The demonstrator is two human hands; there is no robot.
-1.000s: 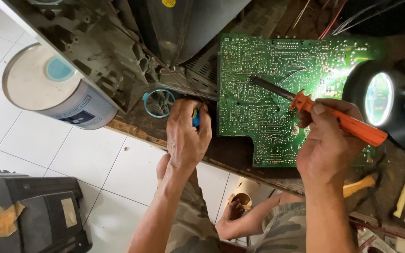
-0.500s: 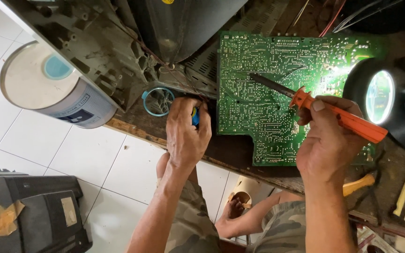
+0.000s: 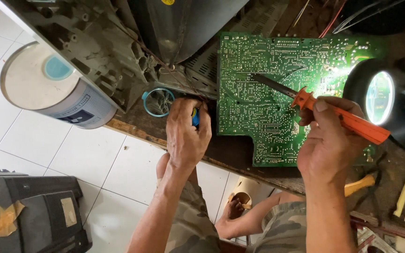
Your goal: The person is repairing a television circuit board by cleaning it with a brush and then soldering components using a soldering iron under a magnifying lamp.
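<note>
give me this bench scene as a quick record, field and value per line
setting: wooden workbench above a white tiled floor
left hand: closed on a small blue tool at the board's left edge
right hand: grips an orange-handled soldering iron, tip on the board
circuit board: green, solder side up, lying flat
lamp: round, lit, right of the board
also: white drum far left; teal ring beside the left hand

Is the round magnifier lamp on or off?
On: the magnifier lamp lens glows bright and throws a light patch on the green circuit board beside it.
</note>
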